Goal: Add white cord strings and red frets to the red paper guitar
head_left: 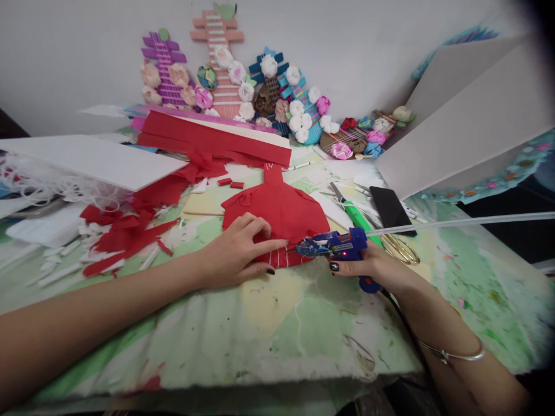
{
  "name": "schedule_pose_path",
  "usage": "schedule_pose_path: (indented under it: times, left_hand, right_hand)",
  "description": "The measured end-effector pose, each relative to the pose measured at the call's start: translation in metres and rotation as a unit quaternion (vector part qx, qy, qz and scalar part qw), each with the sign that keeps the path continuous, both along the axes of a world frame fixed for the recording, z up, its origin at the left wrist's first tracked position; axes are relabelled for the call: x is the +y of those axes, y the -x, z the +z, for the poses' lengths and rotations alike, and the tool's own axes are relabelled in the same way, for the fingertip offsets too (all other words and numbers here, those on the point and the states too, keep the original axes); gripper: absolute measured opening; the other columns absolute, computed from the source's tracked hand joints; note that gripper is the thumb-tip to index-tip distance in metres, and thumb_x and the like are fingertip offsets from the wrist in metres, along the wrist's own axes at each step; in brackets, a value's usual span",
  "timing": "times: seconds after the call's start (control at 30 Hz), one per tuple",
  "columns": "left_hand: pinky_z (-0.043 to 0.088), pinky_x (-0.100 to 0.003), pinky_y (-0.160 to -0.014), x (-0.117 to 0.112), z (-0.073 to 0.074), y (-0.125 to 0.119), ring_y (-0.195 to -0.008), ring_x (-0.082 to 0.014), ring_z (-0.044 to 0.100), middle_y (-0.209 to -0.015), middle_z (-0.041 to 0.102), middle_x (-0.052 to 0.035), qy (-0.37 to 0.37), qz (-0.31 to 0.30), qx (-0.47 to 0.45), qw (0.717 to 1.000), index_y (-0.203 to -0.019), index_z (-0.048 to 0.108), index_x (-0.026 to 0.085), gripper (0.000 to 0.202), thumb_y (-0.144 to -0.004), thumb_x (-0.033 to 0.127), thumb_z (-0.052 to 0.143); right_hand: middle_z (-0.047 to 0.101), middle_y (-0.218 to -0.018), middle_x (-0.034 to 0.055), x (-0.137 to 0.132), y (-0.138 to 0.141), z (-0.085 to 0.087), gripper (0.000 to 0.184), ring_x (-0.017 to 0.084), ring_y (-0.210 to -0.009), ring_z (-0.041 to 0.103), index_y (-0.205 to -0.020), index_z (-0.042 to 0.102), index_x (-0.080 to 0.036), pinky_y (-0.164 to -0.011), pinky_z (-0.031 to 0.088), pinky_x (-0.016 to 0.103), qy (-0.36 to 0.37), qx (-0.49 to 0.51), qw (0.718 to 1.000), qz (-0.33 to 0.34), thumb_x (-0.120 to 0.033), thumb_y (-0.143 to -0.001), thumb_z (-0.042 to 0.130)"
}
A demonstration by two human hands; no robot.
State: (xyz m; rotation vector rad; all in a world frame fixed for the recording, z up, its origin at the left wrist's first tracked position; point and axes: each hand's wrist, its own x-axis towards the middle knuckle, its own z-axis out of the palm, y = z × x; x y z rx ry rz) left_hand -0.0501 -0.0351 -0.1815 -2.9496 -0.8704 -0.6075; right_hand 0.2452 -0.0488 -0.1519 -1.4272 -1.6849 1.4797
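One red guitar-shaped cutout (277, 208) lies on our worktop (269, 341), our left hand (236, 251) rests loosely spread on it, our right hand (375, 266) grips the blue glue gun (358, 242), and we seem to be gluing, so next likely needs steady aim.

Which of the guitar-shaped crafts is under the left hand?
The red guitar shape, frontmost on the table; the flower-trimmed guitar shapes sit farther back, by the wall.
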Motion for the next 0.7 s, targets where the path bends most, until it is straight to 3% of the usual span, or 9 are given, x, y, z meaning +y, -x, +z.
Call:
schedule_pose_path:
  times: [0.47, 0.7]
  left_hand:
    - [0.040, -0.047, -0.090, 0.0007, -0.0023, 0.0010, -0.101, -0.0271, 0.042, -0.110, 0.050, -0.0136, 0.001, 0.003, -0.007, 1.000, -0.134, 0.048, 0.020, 0.050, -0.089, 0.043, 0.050]
    - [0.040, -0.046, -0.090, 0.0000, -0.0024, 0.0008, -0.100, -0.0264, 0.042, -0.110, 0.049, -0.0132, -0.009, 0.005, -0.003, 1.000, -0.134, 0.045, 0.019, 0.052, -0.090, 0.044, 0.049]
  right_hand:
    - [0.071, -0.083, 0.0031, 0.0004, 0.0056, -0.0019, 0.057, 0.025, -0.085, 0.065, -0.116, 0.063, -0.026, -0.072, 0.053, 0.035, -0.012, 0.006, 1.000, -0.007, -0.039, -0.063, 0.078]
    - [0.072, -0.088, 0.0023, -0.0004, 0.0087, 0.0032, 0.047, 0.023, -0.085, 0.064, -0.107, 0.068, -0.025, -0.075, 0.051, 0.034, -0.001, 0.026, 1.000, 0.000, -0.037, -0.063, 0.080]
